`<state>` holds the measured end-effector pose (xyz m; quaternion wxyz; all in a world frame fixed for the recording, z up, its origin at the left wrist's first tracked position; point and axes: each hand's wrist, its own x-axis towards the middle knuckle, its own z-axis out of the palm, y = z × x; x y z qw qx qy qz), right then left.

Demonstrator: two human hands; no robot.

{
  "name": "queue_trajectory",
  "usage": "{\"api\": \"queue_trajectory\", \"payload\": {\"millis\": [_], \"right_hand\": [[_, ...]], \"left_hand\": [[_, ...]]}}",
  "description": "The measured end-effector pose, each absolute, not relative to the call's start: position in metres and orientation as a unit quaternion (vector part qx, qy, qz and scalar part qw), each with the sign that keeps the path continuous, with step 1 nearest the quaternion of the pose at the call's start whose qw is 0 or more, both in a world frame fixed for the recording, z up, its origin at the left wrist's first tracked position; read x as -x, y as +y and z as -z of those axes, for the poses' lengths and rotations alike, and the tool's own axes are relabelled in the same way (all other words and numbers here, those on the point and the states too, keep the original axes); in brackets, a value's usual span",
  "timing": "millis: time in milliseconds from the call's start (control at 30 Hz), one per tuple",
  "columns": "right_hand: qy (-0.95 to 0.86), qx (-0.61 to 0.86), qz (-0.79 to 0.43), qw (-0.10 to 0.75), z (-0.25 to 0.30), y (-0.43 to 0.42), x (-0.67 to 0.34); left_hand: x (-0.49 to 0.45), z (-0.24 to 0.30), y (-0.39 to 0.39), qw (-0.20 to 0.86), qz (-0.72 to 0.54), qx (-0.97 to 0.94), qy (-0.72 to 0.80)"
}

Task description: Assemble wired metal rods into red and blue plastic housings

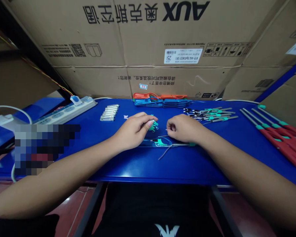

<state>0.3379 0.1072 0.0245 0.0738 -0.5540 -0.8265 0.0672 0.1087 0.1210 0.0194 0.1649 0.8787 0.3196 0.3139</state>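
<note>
My left hand (135, 128) rests on the blue table (143, 164) with its fingers pinched on a small teal plastic part (154, 125). My right hand (184, 129) is a short way to the right, fingers curled in a pinch on a thin wire that is hard to make out. Between and just in front of both hands lies a teal-handled tool with a metal rod and loose wire (164, 143).
Behind the hands lie a stack of orange and blue plastic shells (160, 99), several teal-tipped metal rods (212, 114) and a row of small clear tubes (110, 112). Red-handled long lighters (281, 136) lie at right. A white power strip (66, 110) sits at left. Cardboard boxes (148, 46) wall the back.
</note>
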Motion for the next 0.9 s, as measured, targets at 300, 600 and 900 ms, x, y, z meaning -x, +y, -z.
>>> {"api": "queue_trajectory", "payload": {"millis": [300, 600, 900], "right_hand": [[-0.890, 0.446, -0.021, 0.097, -0.020, 0.117, -0.338], [-0.885, 0.456, -0.013, 0.094, -0.005, 0.126, -0.320], [-0.884, 0.447, -0.014, 0.136, -0.008, 0.123, -0.321]], "left_hand": [[-0.098, -0.022, 0.133, 0.255, -0.359, -0.824, 0.356], [-0.098, -0.018, 0.136, 0.244, -0.347, -0.836, 0.349], [-0.100, -0.013, 0.134, 0.318, -0.319, -0.829, 0.331]]}}
